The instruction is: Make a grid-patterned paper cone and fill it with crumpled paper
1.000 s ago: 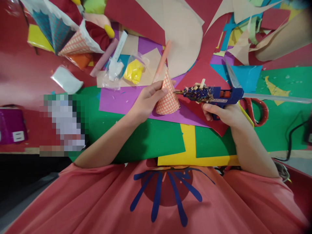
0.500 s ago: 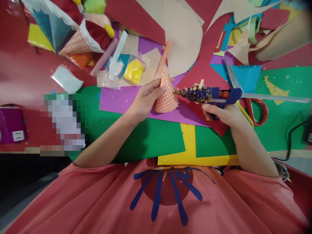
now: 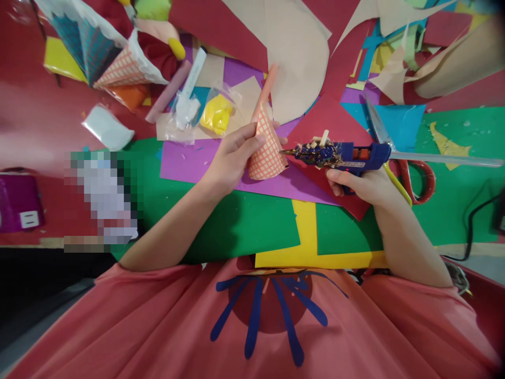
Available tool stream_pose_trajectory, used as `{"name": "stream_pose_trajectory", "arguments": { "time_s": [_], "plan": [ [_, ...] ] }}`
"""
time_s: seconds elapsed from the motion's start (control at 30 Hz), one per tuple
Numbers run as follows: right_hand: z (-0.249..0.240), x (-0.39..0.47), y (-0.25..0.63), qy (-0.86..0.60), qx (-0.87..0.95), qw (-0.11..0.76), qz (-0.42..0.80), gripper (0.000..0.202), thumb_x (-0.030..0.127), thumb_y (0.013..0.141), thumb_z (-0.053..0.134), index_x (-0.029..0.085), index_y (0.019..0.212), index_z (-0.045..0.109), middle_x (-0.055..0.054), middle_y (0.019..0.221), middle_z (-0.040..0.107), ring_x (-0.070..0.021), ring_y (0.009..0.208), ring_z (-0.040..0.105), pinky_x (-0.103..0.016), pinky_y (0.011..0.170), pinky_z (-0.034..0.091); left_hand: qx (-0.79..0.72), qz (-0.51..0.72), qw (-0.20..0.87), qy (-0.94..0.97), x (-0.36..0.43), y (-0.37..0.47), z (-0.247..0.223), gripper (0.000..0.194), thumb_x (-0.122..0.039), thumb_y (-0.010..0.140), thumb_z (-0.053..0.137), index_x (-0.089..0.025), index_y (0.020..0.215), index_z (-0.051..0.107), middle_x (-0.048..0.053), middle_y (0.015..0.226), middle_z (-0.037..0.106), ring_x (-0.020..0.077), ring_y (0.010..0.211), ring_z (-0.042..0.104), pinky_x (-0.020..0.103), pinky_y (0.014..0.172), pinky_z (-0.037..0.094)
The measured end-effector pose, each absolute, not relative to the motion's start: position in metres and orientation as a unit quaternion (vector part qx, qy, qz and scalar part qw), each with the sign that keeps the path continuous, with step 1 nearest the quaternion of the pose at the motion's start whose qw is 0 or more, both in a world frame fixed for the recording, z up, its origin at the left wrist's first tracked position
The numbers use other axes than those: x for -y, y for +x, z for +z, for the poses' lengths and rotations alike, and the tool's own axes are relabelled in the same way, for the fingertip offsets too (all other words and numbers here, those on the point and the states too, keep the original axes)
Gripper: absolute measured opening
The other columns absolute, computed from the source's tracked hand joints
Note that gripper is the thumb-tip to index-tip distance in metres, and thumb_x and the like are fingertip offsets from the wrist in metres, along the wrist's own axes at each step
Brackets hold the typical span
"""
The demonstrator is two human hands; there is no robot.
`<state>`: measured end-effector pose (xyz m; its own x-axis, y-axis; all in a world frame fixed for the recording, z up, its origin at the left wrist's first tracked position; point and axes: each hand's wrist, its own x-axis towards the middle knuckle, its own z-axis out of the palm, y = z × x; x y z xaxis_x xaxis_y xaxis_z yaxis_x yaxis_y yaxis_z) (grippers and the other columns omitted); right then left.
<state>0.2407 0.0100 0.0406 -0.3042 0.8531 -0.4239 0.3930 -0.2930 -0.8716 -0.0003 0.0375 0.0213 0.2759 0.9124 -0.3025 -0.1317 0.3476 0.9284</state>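
My left hand (image 3: 236, 152) is closed around a paper cone (image 3: 270, 150) with an orange and cream grid pattern, its narrow end pointing up and away from me. An orange marker-like stick (image 3: 269, 87) lies just beyond the tip of the cone. In my right hand (image 3: 361, 184) is a blue hot glue gun (image 3: 343, 155), held by its handle, with stringy debris stuck over its front. A clear glue stick (image 3: 445, 159) juts from its back. The gun's metal nozzle is at the right side of the cone, close to or touching its edge.
Scissors (image 3: 420, 181) with red and yellow handles lie under the right wrist. Bagged yellow clay (image 3: 216, 115), bagged white clay (image 3: 187, 111) and a white packet (image 3: 108, 128) sit left of centre. Finished-looking cones (image 3: 128, 63) stand upper left. Green sheets (image 3: 213, 226) cover the front; a black cable (image 3: 470, 221) runs at right.
The cone has tilted slightly and shifted a little up and left in my left hand. The glue gun stays nearly in place, its nozzle still at the cone's right side.
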Motion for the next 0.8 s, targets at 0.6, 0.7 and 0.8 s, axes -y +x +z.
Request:
{"name": "stream_pose_trajectory", "arguments": {
  "time_s": [0.6,0.7,0.8],
  "plan": [
    [0.0429,-0.0109,0.2394,-0.568,0.547,0.185,0.587,0.038,0.047,0.074,0.070,0.021,0.052,0.054,0.001,0.046,0.056,-0.0102,0.044,0.052,-0.025,0.047,0.043,-0.477,0.383,0.665,0.430,-0.0390,-0.0030,0.0217,0.033,-0.032,0.091,0.050,-0.014,0.115,0.063,0.009,0.112,0.070,0.0272,0.120,0.060,0.044,0.098,0.053],
    [0.0435,-0.0114,0.2387,-0.567,0.550,0.181,0.586,0.038,0.046,0.074,0.069,0.021,0.051,0.054,0.001,0.046,0.056,-0.0098,0.044,0.052,-0.025,0.047,0.043,-0.471,0.384,0.670,0.426,-0.0393,-0.0033,0.0219,0.031,-0.030,0.090,0.051,-0.014,0.113,0.063,0.009,0.110,0.071,0.0267,0.119,0.060,0.043,0.099,0.053],
    [0.0432,-0.0115,0.2387,-0.568,0.551,0.180,0.584,0.037,0.046,0.074,0.069,0.020,0.051,0.054,0.000,0.046,0.056,-0.0098,0.044,0.052,-0.024,0.047,0.043,-0.470,0.386,0.671,0.424,-0.0395,-0.0041,0.0219,0.030,-0.030,0.089,0.053,-0.013,0.112,0.063,0.010,0.109,0.071,0.0268,0.119,0.061,0.044,0.100,0.052]
  ]
}}
